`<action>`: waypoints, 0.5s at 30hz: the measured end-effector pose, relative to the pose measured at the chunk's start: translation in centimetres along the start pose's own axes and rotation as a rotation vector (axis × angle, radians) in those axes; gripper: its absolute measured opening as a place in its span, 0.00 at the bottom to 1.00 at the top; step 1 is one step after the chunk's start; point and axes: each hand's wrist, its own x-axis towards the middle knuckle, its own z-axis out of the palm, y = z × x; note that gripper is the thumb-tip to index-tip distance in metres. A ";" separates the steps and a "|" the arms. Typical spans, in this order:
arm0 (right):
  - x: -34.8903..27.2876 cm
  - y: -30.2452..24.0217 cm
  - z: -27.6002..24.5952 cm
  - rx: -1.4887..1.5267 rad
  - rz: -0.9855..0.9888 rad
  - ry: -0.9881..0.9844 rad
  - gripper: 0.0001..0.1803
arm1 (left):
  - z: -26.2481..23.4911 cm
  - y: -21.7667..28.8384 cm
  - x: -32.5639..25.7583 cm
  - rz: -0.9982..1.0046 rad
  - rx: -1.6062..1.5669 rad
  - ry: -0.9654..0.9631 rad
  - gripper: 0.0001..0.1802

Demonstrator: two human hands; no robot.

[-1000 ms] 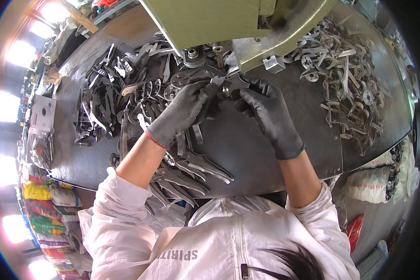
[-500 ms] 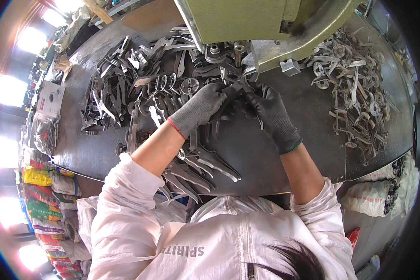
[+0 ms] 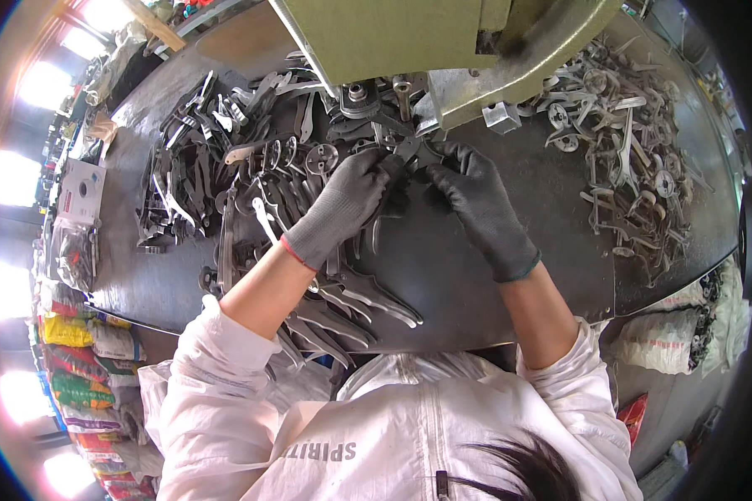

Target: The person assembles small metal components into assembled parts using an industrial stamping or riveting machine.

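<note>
Both my hands wear grey knitted gloves with dark palms, and they meet below the machine's tooling. My left hand (image 3: 353, 194) is closed on a flat dark metal tool part (image 3: 408, 148), whose rounded end shows past the fingertips. My right hand (image 3: 483, 204) pinches a dark curved piece at the right of it. Whether the two pieces are joined I cannot tell, since the fingers hide most of them. Around and under my left forearm lie several long curved metal handles (image 3: 372, 294), some reaching over the bench's near edge.
A green press-like machine (image 3: 384, 42) overhangs the dark metal bench (image 3: 510, 305), with a small metal block (image 3: 500, 118) beside its tooling. Dark metal parts (image 3: 194, 167) are heaped at left, grey hooked parts (image 3: 635, 167) at right. A white box (image 3: 82, 190) stands by the left edge.
The whole view has shifted, so the machine and bench appear farther left. My fingers have drawn slightly apart, showing more of the dark metal part between them.
</note>
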 end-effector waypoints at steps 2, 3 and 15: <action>0.7 1.6 -0.5 -0.013 -0.038 -0.008 0.13 | 0.4 -0.2 0.3 -0.169 -0.183 -0.068 0.18; 1.1 2.4 -0.7 -0.117 -0.085 -0.004 0.13 | 0.4 -1.4 0.4 -0.115 -0.109 -0.052 0.18; 1.1 3.0 -0.5 -0.066 -0.058 0.013 0.11 | 0.9 2.7 -1.2 -0.176 0.044 -0.005 0.19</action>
